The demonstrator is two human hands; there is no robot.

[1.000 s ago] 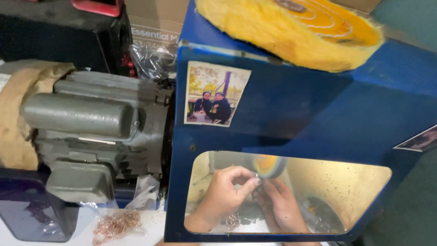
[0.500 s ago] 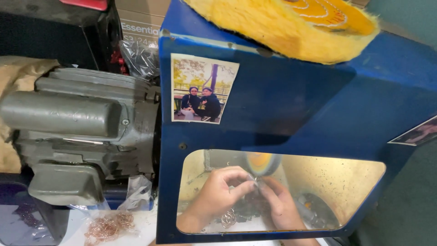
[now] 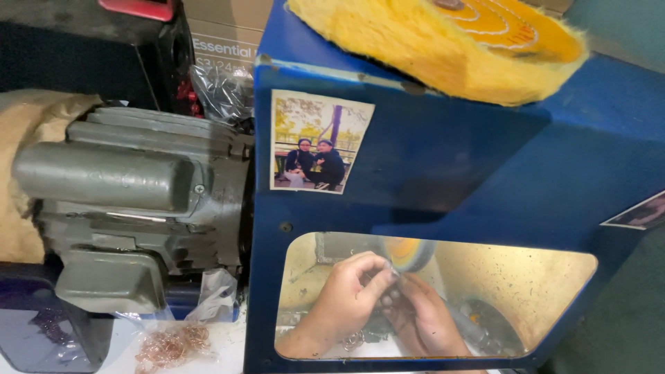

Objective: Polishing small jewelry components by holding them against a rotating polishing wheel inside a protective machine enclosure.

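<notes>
Head view | both hands point(image 3: 388, 305) pinch a small piece at buffing wheel point(image 3: 409, 253) | rectangular photo sticker point(image 3: 318, 142) on blue hood point(image 3: 450, 166)

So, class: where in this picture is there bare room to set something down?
Bare blue hood top right of the yellow buffing pad. Crowded: under the window, left hand and right hand at the small wheel; by the motor, copper bits.

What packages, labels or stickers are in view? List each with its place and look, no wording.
Photo print: stuck on the blue hood's front, upper left; rectangular, two seated people outdoors.
Second sticker: right edge of the hood, dark, cut off.
Cardboard box: top centre behind the grey motor, tan with dark print.
Clear plastic bag: below the box, crumpled.
</notes>
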